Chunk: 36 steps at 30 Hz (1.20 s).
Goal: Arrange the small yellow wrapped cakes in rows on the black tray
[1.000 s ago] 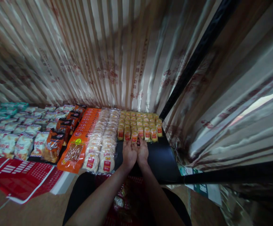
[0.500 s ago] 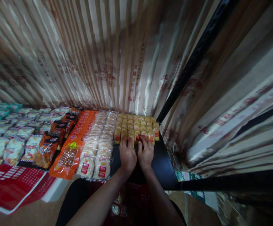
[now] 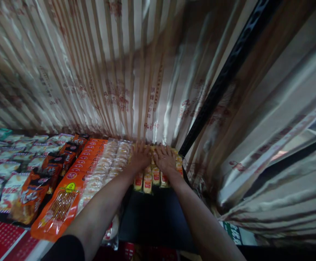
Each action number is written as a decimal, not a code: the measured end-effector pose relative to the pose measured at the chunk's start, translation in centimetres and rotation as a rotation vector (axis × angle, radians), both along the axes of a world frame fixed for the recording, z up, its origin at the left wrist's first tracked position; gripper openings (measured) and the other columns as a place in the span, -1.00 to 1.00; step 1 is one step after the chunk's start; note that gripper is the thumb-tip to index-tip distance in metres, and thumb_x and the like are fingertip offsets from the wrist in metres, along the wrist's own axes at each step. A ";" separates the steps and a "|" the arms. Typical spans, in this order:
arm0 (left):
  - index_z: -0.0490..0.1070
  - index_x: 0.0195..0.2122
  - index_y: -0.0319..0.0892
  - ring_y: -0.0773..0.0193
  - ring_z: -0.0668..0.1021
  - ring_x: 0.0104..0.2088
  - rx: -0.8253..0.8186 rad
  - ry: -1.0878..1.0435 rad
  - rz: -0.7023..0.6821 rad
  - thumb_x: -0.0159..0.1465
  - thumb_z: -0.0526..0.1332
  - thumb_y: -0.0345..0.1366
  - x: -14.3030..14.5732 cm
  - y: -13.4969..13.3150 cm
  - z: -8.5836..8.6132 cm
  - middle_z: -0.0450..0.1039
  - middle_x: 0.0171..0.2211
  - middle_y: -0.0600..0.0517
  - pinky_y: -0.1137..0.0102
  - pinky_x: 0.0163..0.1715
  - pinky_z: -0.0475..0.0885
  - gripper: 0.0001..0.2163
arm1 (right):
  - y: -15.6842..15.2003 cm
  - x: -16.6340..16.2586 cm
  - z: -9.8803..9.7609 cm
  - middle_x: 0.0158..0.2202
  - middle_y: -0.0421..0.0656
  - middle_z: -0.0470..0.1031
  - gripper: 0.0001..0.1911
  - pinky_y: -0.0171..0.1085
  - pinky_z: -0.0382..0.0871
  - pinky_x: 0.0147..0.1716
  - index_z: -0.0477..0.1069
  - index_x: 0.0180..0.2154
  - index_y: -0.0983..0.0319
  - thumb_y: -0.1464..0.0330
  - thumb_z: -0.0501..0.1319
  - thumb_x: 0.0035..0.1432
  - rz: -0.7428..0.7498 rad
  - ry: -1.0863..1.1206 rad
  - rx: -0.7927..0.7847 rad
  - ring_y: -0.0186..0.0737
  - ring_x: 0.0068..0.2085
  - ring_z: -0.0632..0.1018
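At frame centre, the left hand (image 3: 140, 157) and right hand (image 3: 165, 159) lie unclenched, fingers spread, over yellow snack packs (image 3: 147, 182). Room to move lies over the black shelf (image 3: 152, 217) at lower centre; a dark post (image 3: 213, 96) bounds the right, pleated sheeting (image 3: 125, 72) the back.

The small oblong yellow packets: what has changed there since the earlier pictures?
The left hand and right hand moved forward from the front row of small oblong yellow packets and now spread over the rows behind. The packets still sit beside the clear-wrapped round white snacks on the flat black shelf.
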<state>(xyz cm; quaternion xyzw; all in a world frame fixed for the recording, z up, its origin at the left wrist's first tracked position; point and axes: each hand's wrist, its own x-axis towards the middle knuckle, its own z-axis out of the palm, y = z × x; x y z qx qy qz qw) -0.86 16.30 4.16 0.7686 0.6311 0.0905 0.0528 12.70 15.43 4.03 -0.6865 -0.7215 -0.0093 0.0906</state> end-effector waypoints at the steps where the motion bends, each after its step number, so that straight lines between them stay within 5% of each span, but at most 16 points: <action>1: -0.03 0.30 -0.03 -0.04 -0.19 0.34 -0.017 0.014 -0.019 0.35 -0.21 -0.10 0.1 0.3 -0.2 -0.18 0.36 0.00 -0.12 0.23 -0.19 -0.50 | 0.5 -0.2 0.0 0.35 -0.16 -0.02 -0.44 -0.02 -0.19 0.26 0.07 0.26 0.14 0.14 -0.24 0.30 0.005 -0.006 -0.021 -0.02 0.35 -0.08; 11: 0.10 0.26 -0.10 -0.05 -0.04 0.33 -0.039 0.009 -0.077 0.36 -0.20 -0.17 0.6 0.7 -1.3 -0.01 0.31 -0.09 -0.13 0.22 -0.15 -0.53 | 1.1 -0.8 -0.3 0.34 -0.20 -0.02 -0.45 0.02 -0.15 0.25 0.09 0.25 0.13 0.16 -0.24 0.30 -0.010 -0.015 -0.128 0.04 0.34 -0.07; 36: -0.03 0.30 -0.07 -0.08 -0.06 0.33 -0.104 0.028 0.028 0.34 -0.21 -0.08 0.3 1.1 -1.5 -0.12 0.34 -0.11 -0.13 0.21 -0.20 -0.48 | 1.4 1.2 -1.1 0.33 -0.14 0.04 -0.42 0.05 -0.10 0.21 0.02 0.28 0.11 0.12 -0.24 0.29 -0.102 -0.035 -0.110 0.07 0.31 0.05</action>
